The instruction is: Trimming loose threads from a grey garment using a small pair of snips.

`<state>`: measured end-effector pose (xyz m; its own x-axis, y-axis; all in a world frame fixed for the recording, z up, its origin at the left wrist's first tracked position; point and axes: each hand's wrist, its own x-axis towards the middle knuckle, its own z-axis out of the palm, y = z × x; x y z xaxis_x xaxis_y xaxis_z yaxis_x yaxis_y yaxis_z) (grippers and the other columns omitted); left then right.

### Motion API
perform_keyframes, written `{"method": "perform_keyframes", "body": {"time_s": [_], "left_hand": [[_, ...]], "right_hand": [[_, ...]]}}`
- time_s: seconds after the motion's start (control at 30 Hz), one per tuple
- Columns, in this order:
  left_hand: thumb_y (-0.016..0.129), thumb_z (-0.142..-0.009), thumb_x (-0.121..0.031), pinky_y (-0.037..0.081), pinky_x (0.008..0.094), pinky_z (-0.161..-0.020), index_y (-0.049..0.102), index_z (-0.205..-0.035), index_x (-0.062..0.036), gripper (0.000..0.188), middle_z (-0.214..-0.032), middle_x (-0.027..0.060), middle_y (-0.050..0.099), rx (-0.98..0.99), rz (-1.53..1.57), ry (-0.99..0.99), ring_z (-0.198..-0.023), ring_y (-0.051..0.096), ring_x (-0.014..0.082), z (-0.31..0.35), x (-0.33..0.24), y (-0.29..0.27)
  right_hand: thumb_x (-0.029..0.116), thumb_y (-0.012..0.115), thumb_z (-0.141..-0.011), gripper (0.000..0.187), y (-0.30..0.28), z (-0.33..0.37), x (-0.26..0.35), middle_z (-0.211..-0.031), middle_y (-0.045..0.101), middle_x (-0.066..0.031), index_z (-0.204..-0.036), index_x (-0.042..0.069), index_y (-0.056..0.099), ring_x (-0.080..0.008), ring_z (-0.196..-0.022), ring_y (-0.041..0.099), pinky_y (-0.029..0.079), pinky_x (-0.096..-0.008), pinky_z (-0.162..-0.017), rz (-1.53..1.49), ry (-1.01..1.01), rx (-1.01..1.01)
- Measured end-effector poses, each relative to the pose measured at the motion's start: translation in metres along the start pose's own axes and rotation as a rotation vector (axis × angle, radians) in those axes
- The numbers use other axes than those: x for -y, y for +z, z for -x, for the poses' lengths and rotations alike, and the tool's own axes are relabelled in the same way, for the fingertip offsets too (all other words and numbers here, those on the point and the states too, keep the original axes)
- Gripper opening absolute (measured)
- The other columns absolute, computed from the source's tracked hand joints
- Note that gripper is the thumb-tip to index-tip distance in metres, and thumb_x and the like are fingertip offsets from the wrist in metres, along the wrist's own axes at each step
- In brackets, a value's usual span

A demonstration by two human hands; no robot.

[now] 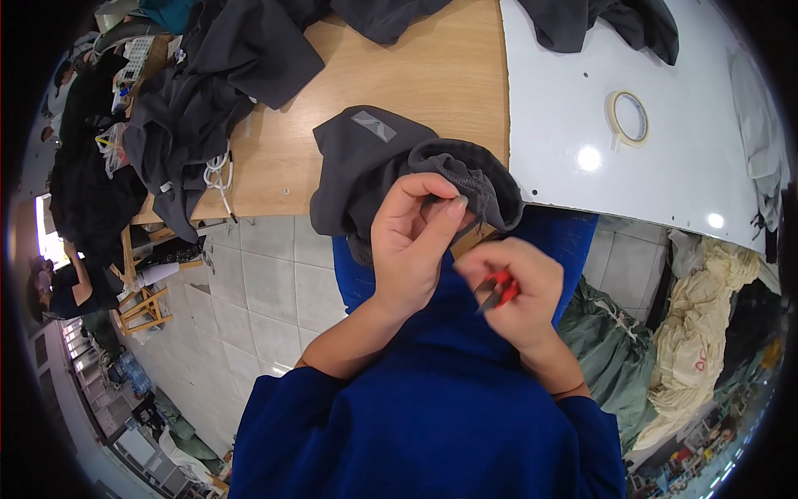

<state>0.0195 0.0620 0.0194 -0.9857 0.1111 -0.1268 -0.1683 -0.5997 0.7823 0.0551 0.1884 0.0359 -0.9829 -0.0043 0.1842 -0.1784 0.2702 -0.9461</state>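
Note:
A dark grey garment (353,179) lies bunched at the front edge of the wooden table, with a light grey patch on its upper side. At its rolled, stitched opening, my left hand (409,245) is closed, thumb and forefinger pinching the edge of the fabric. Loose threads hang close to those fingertips. My right hand (534,287), slightly blurred, is just to the right and nearer to me. Its fingers are wrapped round small red-handled thread snips (501,289), whose dark blades point down and left, apart from the fabric.
More dark grey garments (249,54) are heaped along the wooden tabletop (416,75). A masking tape roll (628,118) sits on the white table (565,108) at right. White cord (218,170) hangs at the left edge. Green and cream cloth bundles (698,333) stand below right. Another person (66,283) is far left.

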Motion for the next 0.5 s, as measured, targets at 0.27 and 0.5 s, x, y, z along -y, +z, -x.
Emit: {"method": "perform_keyframes", "body": {"time_s": [0.27,0.5], "left_hand": [[0.050,-0.088,0.004,0.051,0.0276,-0.082,0.044,-0.110,-0.0053,0.025,-0.107,0.0085,0.057,0.026,0.094,-0.046,-0.095,0.060,0.0140,-0.004,-0.007,0.001],[0.048,-0.088,0.004,0.051,0.0282,-0.082,0.038,-0.117,-0.0094,0.033,-0.112,0.0107,0.055,0.037,0.104,-0.079,-0.099,0.059,0.0157,-0.003,-0.010,0.002]], "right_hand": [[0.000,0.071,-0.068,0.047,-0.016,0.001,-0.019,-0.084,0.056,-0.0081,-0.114,0.000,0.057,-0.0136,-0.071,0.054,0.044,-0.0215,-0.062,-0.016,-0.045,-0.150],[0.003,0.076,-0.062,0.045,-0.016,-0.008,-0.027,-0.081,0.056,-0.0051,-0.106,0.006,0.067,-0.0174,-0.070,0.051,0.042,-0.0263,-0.062,0.319,-0.211,-0.270]]}}
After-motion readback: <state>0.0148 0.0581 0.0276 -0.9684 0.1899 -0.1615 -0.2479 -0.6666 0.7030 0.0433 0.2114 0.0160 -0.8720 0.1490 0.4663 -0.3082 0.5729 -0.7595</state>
